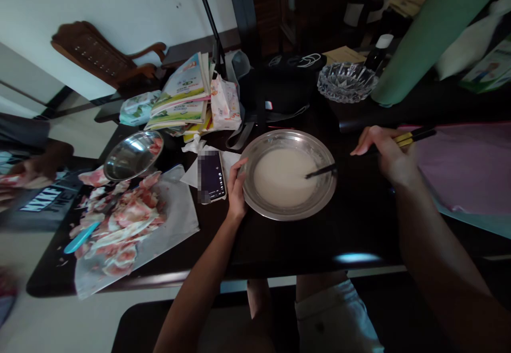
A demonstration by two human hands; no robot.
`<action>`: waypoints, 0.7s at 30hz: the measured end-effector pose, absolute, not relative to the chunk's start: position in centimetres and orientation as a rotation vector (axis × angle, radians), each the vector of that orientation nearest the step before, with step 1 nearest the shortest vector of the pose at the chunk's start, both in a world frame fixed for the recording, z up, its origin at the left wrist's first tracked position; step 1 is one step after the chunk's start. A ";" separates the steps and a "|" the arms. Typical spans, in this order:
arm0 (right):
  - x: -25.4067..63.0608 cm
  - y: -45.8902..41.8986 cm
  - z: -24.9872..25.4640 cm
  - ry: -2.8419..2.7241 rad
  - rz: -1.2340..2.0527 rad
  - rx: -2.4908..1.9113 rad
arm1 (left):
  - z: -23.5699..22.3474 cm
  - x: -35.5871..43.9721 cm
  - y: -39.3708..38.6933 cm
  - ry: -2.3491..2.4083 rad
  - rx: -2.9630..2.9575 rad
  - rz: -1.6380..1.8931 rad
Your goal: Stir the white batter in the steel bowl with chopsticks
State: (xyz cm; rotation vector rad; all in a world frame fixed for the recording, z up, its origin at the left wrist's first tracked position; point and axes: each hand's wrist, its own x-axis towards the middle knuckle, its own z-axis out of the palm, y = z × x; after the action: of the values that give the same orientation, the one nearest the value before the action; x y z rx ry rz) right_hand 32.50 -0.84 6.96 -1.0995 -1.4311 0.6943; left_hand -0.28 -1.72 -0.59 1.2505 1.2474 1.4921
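A wide metal bowl (289, 213) of milky white liquid (281, 177) stands on the dark table in front of me. My left hand (237, 189) holds its left rim, fingers against the outer wall. To the right of the bowl, my right hand (385, 148) is closed around black chopsticks (321, 171) with gold-coloured bands near their upper ends. Their tips dip into the liquid, and they lean over the bowl's right rim. The middle of their length is hard to make out against the dark table.
Left of the bowl lies a phone (211, 176). Beyond it, raw fatty meat (128, 217) and a blue-handled knife (82, 237) lie on a plastic sheet, near another metal bowl (133, 156). A co-worker's hands (38, 169) handle meat at far left. Books (179, 95) and a glass dish (346, 82) stand behind.
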 end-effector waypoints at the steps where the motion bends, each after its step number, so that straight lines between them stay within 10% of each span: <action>1: 32.5 -0.9 7.1 -1.448 0.751 -1.085 | -0.6 -0.3 -1.7 1.248 1.253 1.496; 21: 28.9 -0.5 5.4 -1.730 0.378 -1.066 | -0.7 -0.3 -1.7 1.205 1.241 1.506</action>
State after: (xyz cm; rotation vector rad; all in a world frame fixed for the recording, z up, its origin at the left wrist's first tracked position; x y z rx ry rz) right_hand 28.93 -0.54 5.43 -1.0655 -1.7298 0.3782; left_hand -0.30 -1.69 -0.66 1.2406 1.2045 1.5057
